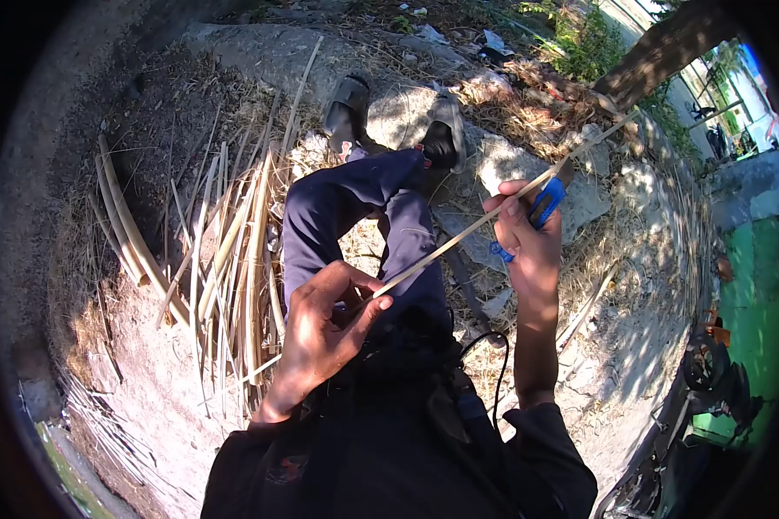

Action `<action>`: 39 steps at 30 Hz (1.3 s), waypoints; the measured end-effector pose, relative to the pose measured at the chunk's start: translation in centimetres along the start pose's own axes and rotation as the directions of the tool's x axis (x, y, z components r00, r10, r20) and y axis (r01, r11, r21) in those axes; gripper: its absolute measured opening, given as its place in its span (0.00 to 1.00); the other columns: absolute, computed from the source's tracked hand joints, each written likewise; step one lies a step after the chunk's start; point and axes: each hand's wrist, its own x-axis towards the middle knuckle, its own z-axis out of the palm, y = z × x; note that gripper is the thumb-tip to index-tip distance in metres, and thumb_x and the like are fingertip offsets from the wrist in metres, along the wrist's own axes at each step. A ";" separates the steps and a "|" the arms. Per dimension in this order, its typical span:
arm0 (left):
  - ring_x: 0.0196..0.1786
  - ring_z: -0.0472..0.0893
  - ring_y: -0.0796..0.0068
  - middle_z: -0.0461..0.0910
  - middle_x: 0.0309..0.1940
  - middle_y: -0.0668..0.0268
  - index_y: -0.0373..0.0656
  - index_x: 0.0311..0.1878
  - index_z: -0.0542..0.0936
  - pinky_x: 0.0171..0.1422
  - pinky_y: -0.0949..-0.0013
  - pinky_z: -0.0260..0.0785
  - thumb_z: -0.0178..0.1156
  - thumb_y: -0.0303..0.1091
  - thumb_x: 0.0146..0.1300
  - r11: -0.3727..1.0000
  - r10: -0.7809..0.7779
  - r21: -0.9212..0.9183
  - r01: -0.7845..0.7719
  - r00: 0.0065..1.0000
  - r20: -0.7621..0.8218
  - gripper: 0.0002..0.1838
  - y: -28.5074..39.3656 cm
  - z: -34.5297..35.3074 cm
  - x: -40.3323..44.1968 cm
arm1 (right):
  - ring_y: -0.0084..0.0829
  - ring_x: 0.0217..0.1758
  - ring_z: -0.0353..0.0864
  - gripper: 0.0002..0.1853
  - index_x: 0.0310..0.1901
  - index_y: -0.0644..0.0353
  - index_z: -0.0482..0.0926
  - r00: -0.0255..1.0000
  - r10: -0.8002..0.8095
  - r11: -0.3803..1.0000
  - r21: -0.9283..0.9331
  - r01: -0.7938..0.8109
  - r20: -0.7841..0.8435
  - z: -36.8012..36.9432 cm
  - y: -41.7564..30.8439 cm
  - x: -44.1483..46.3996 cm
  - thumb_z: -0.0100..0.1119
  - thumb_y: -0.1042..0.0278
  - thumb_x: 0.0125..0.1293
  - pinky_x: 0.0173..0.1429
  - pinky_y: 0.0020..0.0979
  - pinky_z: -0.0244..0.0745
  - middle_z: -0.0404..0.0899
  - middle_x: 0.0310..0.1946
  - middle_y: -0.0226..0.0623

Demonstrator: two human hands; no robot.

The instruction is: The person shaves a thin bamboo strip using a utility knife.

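Observation:
A long, thin pale strip of split cane or bamboo (463,234) runs slantwise across my lap, up toward the right. My left hand (325,324) pinches its lower end between thumb and fingers. Farther up, the thumb and fingertips of my right hand (532,233) close on the same strip. Tucked in that hand is a blue tool (546,204) that looks like a box cutter; its blade cannot be made out. Below the strip are my dark trousers (312,216).
To my left lies a pile of split strips (255,251), with thicker curved pieces (130,221) beyond. Stones (511,164) and dry grass surround my shoes (444,130). A tree trunk (666,56) leans at upper right. A dark cable (500,381) hangs near my right forearm.

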 end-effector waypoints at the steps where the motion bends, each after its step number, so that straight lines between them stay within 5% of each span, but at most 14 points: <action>1: 0.27 0.80 0.84 0.83 0.33 0.66 0.36 0.44 0.86 0.32 0.74 0.70 0.75 0.25 0.68 0.998 0.045 0.049 -0.044 0.998 -0.033 0.07 0.1 0.0 0.0 | 0.10 0.20 0.61 0.16 0.59 0.64 0.84 1.000 0.005 0.999 -0.040 -0.005 -0.011 0.3 -0.3 -0.2 0.70 0.67 0.75 0.25 0.20 0.53 0.91 0.42 0.44; 3: 0.26 0.79 0.84 0.82 0.33 0.66 0.36 0.43 0.85 0.30 0.74 0.69 0.76 0.24 0.67 0.997 0.050 0.060 -0.047 0.997 -0.055 0.07 -0.2 0.2 0.0 | 0.10 0.20 0.61 0.18 0.62 0.64 0.82 1.000 0.012 0.997 -0.078 -0.013 -0.018 0.7 -0.6 -0.4 0.69 0.65 0.77 0.25 0.20 0.52 0.91 0.42 0.43; 6: 0.25 0.78 0.84 0.82 0.32 0.66 0.35 0.42 0.85 0.28 0.75 0.67 0.76 0.24 0.67 0.997 0.049 0.063 -0.043 0.994 -0.093 0.07 -0.2 0.2 0.2 | 0.11 0.24 0.61 0.25 0.67 0.66 0.76 0.998 -0.042 0.942 -0.332 0.052 0.037 1.0 -0.5 -1.2 0.54 0.51 0.85 0.28 0.22 0.54 0.83 0.39 0.35; 9: 0.27 0.82 0.85 0.84 0.30 0.67 0.37 0.40 0.83 0.30 0.76 0.72 0.76 0.28 0.67 0.998 0.014 0.062 -0.008 0.994 -0.109 0.09 0.1 0.3 0.4 | 0.12 0.26 0.61 0.24 0.63 0.66 0.77 0.999 0.034 0.958 -0.286 -0.022 0.036 1.3 0.4 -2.9 0.50 0.50 0.86 0.30 0.23 0.54 0.80 0.41 0.34; 11: 0.27 0.80 0.87 0.84 0.29 0.68 0.37 0.40 0.83 0.30 0.77 0.69 0.75 0.27 0.68 0.997 0.023 0.076 -0.016 0.995 -0.095 0.09 0.2 0.2 0.5 | 0.18 0.26 0.69 0.20 0.58 0.66 0.78 0.997 0.061 0.958 -0.284 -0.044 0.052 1.7 0.1 -4.0 0.55 0.53 0.84 0.31 0.25 0.61 0.81 0.38 0.37; 13: 0.27 0.79 0.88 0.84 0.29 0.68 0.37 0.41 0.82 0.29 0.78 0.67 0.74 0.27 0.69 0.998 0.010 0.059 -0.005 0.997 -0.081 0.08 0.5 0.3 0.6 | 0.32 0.30 0.83 0.16 0.54 0.66 0.79 0.943 -0.105 0.622 -0.718 0.311 0.317 2.7 -0.5 -4.5 0.61 0.60 0.81 0.34 0.29 0.72 0.84 0.37 0.44; 14: 0.26 0.78 0.90 0.84 0.30 0.67 0.37 0.41 0.82 0.29 0.79 0.65 0.73 0.26 0.70 0.999 -0.002 0.041 0.005 0.998 -0.069 0.08 0.6 0.4 0.6 | 0.46 0.37 0.90 0.14 0.51 0.67 0.79 0.906 -0.195 0.536 -0.733 0.420 0.376 3.5 -0.5 -4.6 0.68 0.64 0.76 0.38 0.35 0.81 0.86 0.38 0.48; 18: 0.26 0.78 0.90 0.85 0.29 0.66 0.36 0.41 0.82 0.30 0.80 0.64 0.72 0.26 0.71 0.995 -0.078 -0.063 0.077 0.997 -0.019 0.07 0.8 0.5 0.4 | 0.46 0.34 0.91 0.16 0.51 0.63 0.80 0.839 -0.243 0.460 -0.704 0.541 0.487 4.0 0.6 -4.3 0.71 0.61 0.73 0.36 0.38 0.84 0.88 0.39 0.42; 21: 0.21 0.69 0.90 0.75 0.19 0.72 0.35 0.44 0.83 0.26 0.77 0.56 0.74 0.28 0.71 0.988 -0.109 -0.109 0.107 0.994 -0.017 0.09 1.1 0.7 0.1 | 0.45 0.33 0.91 0.16 0.51 0.63 0.81 0.822 -0.257 0.431 -0.701 0.568 0.508 3.8 0.8 -4.2 0.71 0.59 0.73 0.35 0.38 0.83 0.88 0.38 0.41; 26: 0.28 0.83 0.87 0.85 0.24 0.66 0.33 0.45 0.85 0.30 0.79 0.69 0.70 0.27 0.74 0.976 0.042 -0.207 -0.064 0.993 -0.109 0.06 -0.3 2.0 -0.2 | 0.43 0.31 0.90 0.17 0.51 0.63 0.82 0.814 -0.283 0.441 -0.685 0.580 0.507 3.5 1.3 -4.5 0.72 0.58 0.72 0.34 0.36 0.82 0.87 0.36 0.39; 29: 0.30 0.86 0.84 0.87 0.26 0.65 0.33 0.43 0.85 0.34 0.79 0.74 0.69 0.26 0.75 0.976 0.012 -0.214 -0.031 0.996 -0.089 0.06 0.3 1.7 -0.2 | 0.41 0.30 0.88 0.17 0.51 0.66 0.83 0.807 -0.320 0.457 -0.666 0.590 0.496 3.5 1.2 -4.6 0.71 0.60 0.72 0.34 0.36 0.80 0.86 0.34 0.41; 39: 0.29 0.82 0.88 0.85 0.25 0.68 0.33 0.43 0.86 0.32 0.79 0.69 0.69 0.23 0.74 0.977 0.002 -0.213 -0.016 0.998 -0.068 0.03 0.5 1.4 -0.1 | 0.38 0.25 0.84 0.14 0.47 0.67 0.86 0.777 -0.442 0.392 -0.682 0.617 0.449 3.8 1.2 -3.8 0.70 0.63 0.71 0.32 0.34 0.77 0.84 0.29 0.40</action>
